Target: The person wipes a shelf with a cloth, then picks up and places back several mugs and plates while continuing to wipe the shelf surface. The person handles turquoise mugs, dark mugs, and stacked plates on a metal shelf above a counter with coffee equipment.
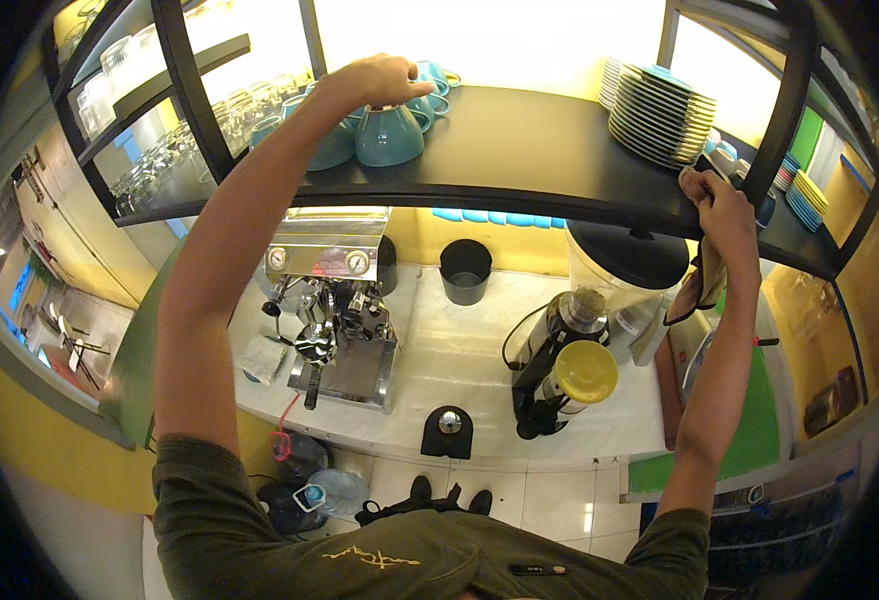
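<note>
My left hand (385,81) is over a group of upturned teal cups on the dark upper shelf. Just below it in view, one teal cup (390,139) stands rim down near the shelf's front edge. The fingers partly hide the cups behind, and whether they grip one is unclear. At the shelf's right part, my right hand (724,214) holds a dark-edged cloth (700,289) that hangs below the front edge. Close beside that hand rises a tall stack of saucers (657,116) with a teal piece on top.
Below the shelf (529,142), a marble counter (462,360) carries an espresso machine (334,300), a black bin (465,271), a coffee grinder (559,367) with a yellow lid, and a tamper (449,431). Clear glasses (237,112) fill the left shelves. A water bottle (338,491) stands on the floor.
</note>
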### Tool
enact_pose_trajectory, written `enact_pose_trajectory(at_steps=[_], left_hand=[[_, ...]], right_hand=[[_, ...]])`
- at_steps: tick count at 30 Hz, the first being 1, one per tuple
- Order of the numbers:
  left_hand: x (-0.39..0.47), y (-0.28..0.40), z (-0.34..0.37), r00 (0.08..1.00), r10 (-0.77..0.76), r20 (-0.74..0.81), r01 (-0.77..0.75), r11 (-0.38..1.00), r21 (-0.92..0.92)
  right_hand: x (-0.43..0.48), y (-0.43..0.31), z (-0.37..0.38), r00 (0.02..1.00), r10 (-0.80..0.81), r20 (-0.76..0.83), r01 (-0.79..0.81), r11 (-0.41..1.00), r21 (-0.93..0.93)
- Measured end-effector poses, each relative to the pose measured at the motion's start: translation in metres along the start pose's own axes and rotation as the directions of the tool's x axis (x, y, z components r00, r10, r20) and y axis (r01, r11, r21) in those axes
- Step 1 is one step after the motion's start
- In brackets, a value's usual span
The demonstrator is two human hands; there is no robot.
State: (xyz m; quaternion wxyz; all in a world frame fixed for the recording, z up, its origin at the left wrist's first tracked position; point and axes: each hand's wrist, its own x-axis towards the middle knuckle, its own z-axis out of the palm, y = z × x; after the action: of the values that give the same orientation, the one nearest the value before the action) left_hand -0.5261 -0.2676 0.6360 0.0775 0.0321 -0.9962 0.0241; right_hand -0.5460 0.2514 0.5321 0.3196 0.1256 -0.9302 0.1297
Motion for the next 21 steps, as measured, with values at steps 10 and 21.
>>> enact_pose_trajectory(at_steps=[10, 21], left_hand=[[0.061, -0.002, 0.006, 0.994, -0.045, -0.101, 0.049, 0.998, 0.042], [0.111, -0.034, 0.026, 0.97, 0.078, -0.228, -0.024, 0.972, 0.232]], right_hand=[[-0.001, -0.009, -0.007, 0.998, 0.055, 0.034, -0.054, 0.998, -0.029], [0.0, -0.001, 0.0, 1.0, 0.02, -0.012, -0.02, 0.999, -0.042]])
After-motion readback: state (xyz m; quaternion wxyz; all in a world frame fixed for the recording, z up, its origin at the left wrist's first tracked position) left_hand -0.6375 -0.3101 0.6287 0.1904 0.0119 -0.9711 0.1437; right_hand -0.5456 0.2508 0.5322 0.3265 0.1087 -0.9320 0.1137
